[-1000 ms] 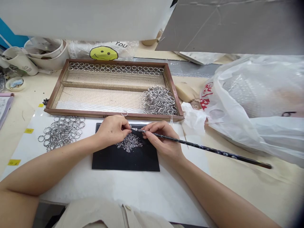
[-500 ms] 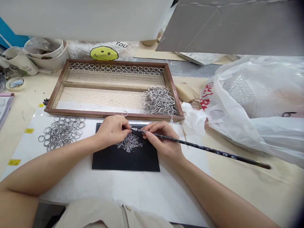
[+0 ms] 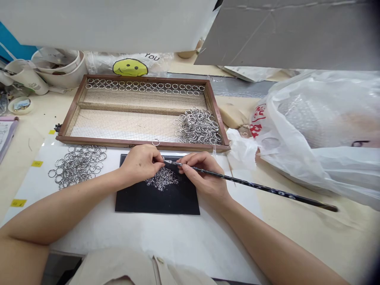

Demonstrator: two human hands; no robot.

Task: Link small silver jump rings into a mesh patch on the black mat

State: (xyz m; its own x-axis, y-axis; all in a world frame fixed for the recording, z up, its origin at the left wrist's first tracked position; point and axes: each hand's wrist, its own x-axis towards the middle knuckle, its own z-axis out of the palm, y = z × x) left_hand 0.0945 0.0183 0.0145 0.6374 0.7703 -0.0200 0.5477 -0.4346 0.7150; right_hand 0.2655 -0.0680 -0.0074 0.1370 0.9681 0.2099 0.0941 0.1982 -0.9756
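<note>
My left hand (image 3: 142, 162) is closed in a pinch on a small metal ring (image 3: 163, 158), mostly hidden by the fingertips. My right hand (image 3: 204, 172) grips a long dark thin-handled brush (image 3: 261, 189) like a pen, its light tip touching or nearly touching the ring. Beneath both hands lies a black mat (image 3: 157, 202) bearing a heap of tiny shiny pieces (image 3: 162, 180), too small to name. One loose metal ring (image 3: 156, 141) rests at the front rim of the tray, just above my left hand.
A brown wooden tray with mesh bottom (image 3: 124, 118) holds rows of rings (image 3: 142, 85) and a ring pile (image 3: 198, 126). Another ring pile (image 3: 78, 164) lies left of the mat. A white plastic bag (image 3: 320, 146) stands right; cups and tubs (image 3: 59, 71) stand back left.
</note>
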